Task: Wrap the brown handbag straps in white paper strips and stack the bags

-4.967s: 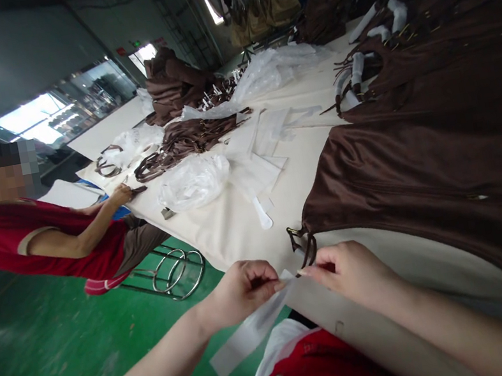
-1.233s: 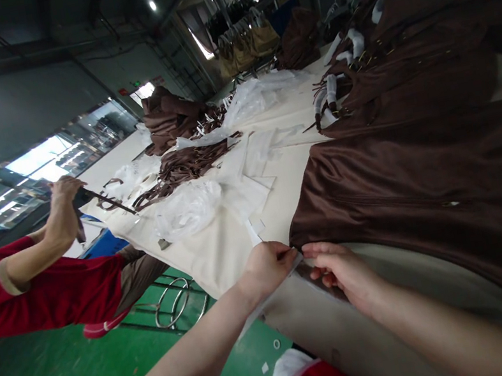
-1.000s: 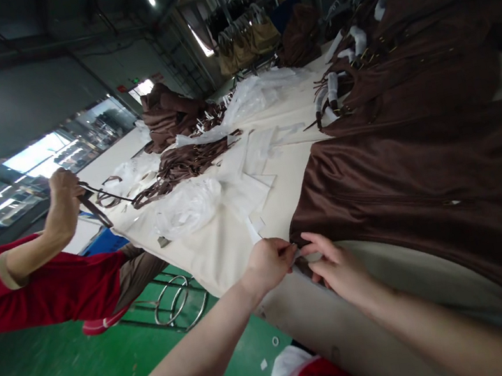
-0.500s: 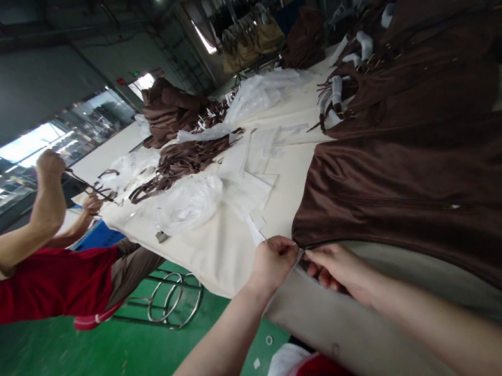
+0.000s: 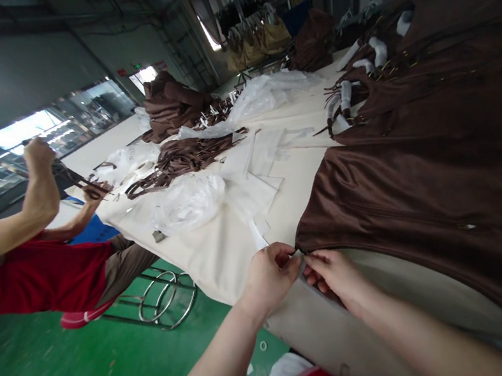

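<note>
A large dark brown bag (image 5: 393, 195) lies on the cream-covered table (image 5: 211, 253), its narrow end pointing toward me. At that end my left hand (image 5: 273, 275) pinches the tip, thumb and fingers pressed together. Right beside it, my right hand (image 5: 331, 271) is closed on the same brown piece, with a thin pale strip along its edge below the fingers. The two hands nearly touch, and the fingertips hide the exact spot they grip.
Clear plastic (image 5: 190, 202), white sheets (image 5: 258, 170) and brown straps (image 5: 183, 161) lie farther up the table. More brown bags (image 5: 435, 77) with wrapped handles are at the right. A person in red (image 5: 27, 273) holds a strap at the left, near a metal stool (image 5: 168, 300).
My left hand's fingers have shifted slightly at the tip of the brown piece, and both hands stay close together. The person's raised hand at the left has moved a little left and up.
</note>
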Demonstrator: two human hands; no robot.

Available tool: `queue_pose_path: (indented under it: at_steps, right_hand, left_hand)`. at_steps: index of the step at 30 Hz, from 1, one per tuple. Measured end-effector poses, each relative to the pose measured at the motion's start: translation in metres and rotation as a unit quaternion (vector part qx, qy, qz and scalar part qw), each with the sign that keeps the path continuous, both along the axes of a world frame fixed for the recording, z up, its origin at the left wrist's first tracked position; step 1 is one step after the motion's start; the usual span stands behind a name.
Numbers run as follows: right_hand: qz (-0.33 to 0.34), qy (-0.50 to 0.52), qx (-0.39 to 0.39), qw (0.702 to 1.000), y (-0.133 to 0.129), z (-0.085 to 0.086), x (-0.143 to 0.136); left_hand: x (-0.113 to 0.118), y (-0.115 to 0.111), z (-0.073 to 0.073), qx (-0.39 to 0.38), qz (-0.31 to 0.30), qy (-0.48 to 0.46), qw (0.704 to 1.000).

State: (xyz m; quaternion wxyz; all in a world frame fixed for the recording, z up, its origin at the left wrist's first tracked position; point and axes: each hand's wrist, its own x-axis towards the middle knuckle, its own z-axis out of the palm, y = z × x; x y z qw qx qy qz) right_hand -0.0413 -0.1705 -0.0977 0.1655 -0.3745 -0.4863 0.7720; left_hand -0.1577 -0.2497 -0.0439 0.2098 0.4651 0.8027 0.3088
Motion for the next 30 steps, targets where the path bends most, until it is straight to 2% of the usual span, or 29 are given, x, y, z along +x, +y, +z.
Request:
queue_pose_path:
  at_steps: [5, 11, 15, 18, 22, 25, 28, 30]
  right_hand:
    - [-0.005, 0.023, 0.003, 1.0, 0.0, -0.001, 0.002]
    - [-0.02, 0.026, -0.011, 0.999, 0.0, 0.002, 0.003]
    - [-0.026, 0.034, -0.006, 0.999, 0.001, 0.0, 0.003]
    - [-0.02, 0.046, -0.011, 0.999, 0.002, -0.004, 0.003]
    - [-0.014, 0.045, -0.044, 0.998, 0.002, -0.004, 0.005]
    - [-0.012, 0.056, -0.073, 0.996, 0.002, 0.004, 0.007]
    - [-0.004, 0.079, -0.076, 0.994, 0.003, 0.012, 0.01]
    - [0.002, 0.079, -0.051, 0.996, 0.002, 0.013, 0.011]
  left_hand:
    - [0.001, -0.002, 0.004, -0.004, -0.014, 0.006, 1.0]
    - [-0.002, -0.002, 0.003, -0.021, -0.075, 0.029, 0.997]
    - [0.011, -0.001, -0.002, 0.03, -0.037, 0.122, 0.991]
    - [0.028, -0.007, -0.008, 0.06, -0.023, 0.269, 0.961]
    - [0.04, -0.019, -0.017, 0.045, -0.086, 0.435, 0.895]
    - [0.038, -0.025, -0.02, 0.018, -0.118, 0.486, 0.866]
    - [0.036, -0.029, -0.02, -0.005, -0.124, 0.503, 0.855]
    - [0.036, -0.03, -0.018, -0.021, -0.126, 0.498, 0.858]
